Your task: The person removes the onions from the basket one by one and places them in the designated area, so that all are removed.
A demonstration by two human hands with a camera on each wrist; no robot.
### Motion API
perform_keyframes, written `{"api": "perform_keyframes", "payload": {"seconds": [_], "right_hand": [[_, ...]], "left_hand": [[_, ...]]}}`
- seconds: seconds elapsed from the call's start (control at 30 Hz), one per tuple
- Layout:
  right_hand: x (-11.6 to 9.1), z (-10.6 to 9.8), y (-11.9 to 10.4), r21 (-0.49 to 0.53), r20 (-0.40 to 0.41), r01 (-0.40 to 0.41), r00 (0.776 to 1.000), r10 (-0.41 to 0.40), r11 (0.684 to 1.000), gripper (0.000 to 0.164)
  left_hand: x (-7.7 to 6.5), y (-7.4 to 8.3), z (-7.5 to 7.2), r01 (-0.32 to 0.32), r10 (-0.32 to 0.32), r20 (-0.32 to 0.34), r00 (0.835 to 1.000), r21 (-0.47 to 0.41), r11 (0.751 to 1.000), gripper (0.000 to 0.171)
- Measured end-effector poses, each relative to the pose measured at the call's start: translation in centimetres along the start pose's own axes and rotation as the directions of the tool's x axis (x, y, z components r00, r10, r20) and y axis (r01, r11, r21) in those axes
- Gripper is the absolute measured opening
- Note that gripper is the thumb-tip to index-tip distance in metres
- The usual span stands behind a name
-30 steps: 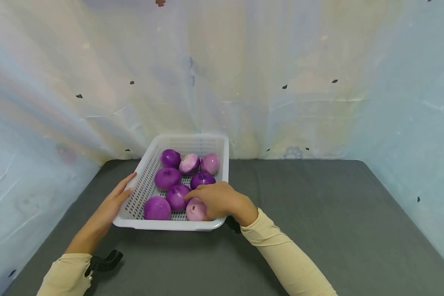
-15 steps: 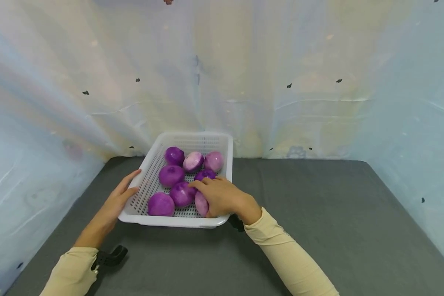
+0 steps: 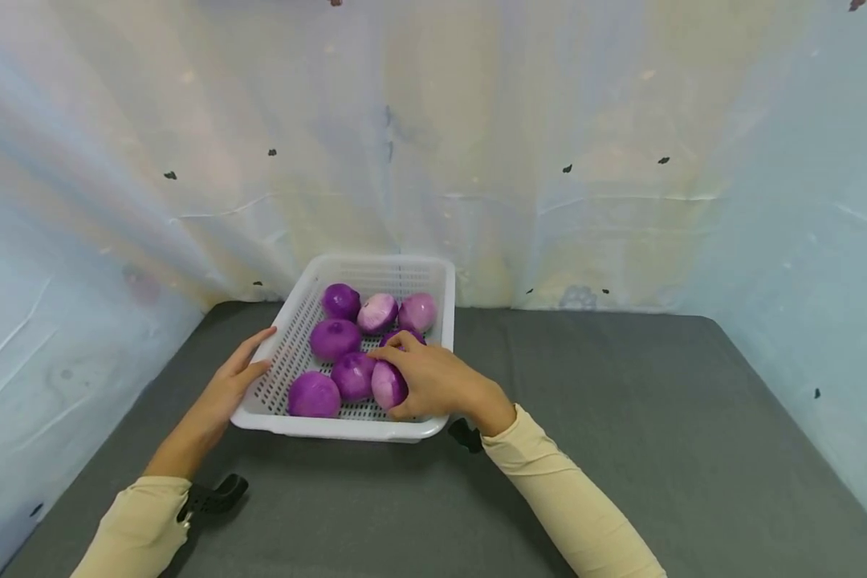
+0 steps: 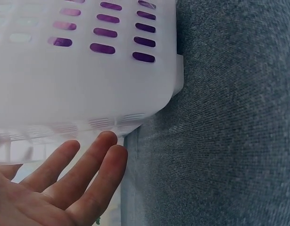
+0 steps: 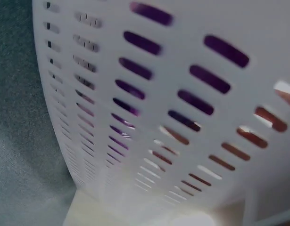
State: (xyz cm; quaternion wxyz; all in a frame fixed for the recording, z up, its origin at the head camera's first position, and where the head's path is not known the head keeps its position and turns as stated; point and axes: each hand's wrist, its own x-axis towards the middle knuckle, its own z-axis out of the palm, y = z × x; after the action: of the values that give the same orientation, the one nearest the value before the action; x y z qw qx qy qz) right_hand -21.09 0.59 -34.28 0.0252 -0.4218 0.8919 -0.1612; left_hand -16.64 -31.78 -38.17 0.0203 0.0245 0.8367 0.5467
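Note:
A white perforated plastic basket [image 3: 325, 425] sits on the dark grey table and holds several purple onions [image 3: 335, 339]. My right hand [image 3: 441, 381] reaches in over the near right corner and grips a pale-and-purple onion [image 3: 388, 384] between thumb and fingers. Another onion is partly covered by this hand. At the basket's left side, my left hand [image 3: 224, 393] touches the rim with its fingers fairly straight. The left wrist view shows the fingers [image 4: 95, 174] extended by the basket's wall [image 4: 78, 84]. Through the slots of the basket wall [image 5: 149, 108], the right wrist view shows purple onions.
The grey table [image 3: 592, 401] extends to the right and in front of the basket. A pale patterned sheet [image 3: 477, 160] hangs behind it and along both sides. A black strap piece [image 3: 218, 494] sticks out from the left wrist.
The right hand has taken hold of the near right onion and turned it, so its purple side now shows. The left hand stays at the basket's left rim; the view has shifted slightly.

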Motion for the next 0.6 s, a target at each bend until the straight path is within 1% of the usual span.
{"api": "perform_keyframes", "payload": {"seconds": [0.1,0.2,0.33,0.53,0.6], "right_hand": [[0.0,0.1,0.0,0.045,-0.033,0.007,0.999,-0.005,0.999,0.088],[0.1,0.1,0.1,0.081,-0.074,0.023,0.997,-0.017,0.996,0.085],[0.2,0.2,0.5,0.118,-0.108,0.051,0.993,-0.039,0.992,0.083],[0.1,0.1,1.0,0.205,-0.151,0.099,0.986,-0.069,0.974,0.091],[0.0,-0.1,1.1,0.233,-0.171,0.11,0.983,-0.071,0.966,0.09]], "left_hand": [[-0.1,0.0,0.0,0.009,-0.009,-0.002,1.0,0.001,1.0,0.061],[-0.2,0.1,0.0,0.012,-0.012,-0.003,1.0,0.0,1.0,0.061],[-0.2,0.1,-0.2,0.013,-0.013,-0.005,1.0,-0.004,1.0,0.061],[-0.2,-0.3,-0.4,0.027,-0.027,0.005,1.0,-0.003,1.0,0.061],[-0.2,-0.5,-0.4,0.03,-0.03,0.006,1.0,0.0,1.0,0.061]]}}
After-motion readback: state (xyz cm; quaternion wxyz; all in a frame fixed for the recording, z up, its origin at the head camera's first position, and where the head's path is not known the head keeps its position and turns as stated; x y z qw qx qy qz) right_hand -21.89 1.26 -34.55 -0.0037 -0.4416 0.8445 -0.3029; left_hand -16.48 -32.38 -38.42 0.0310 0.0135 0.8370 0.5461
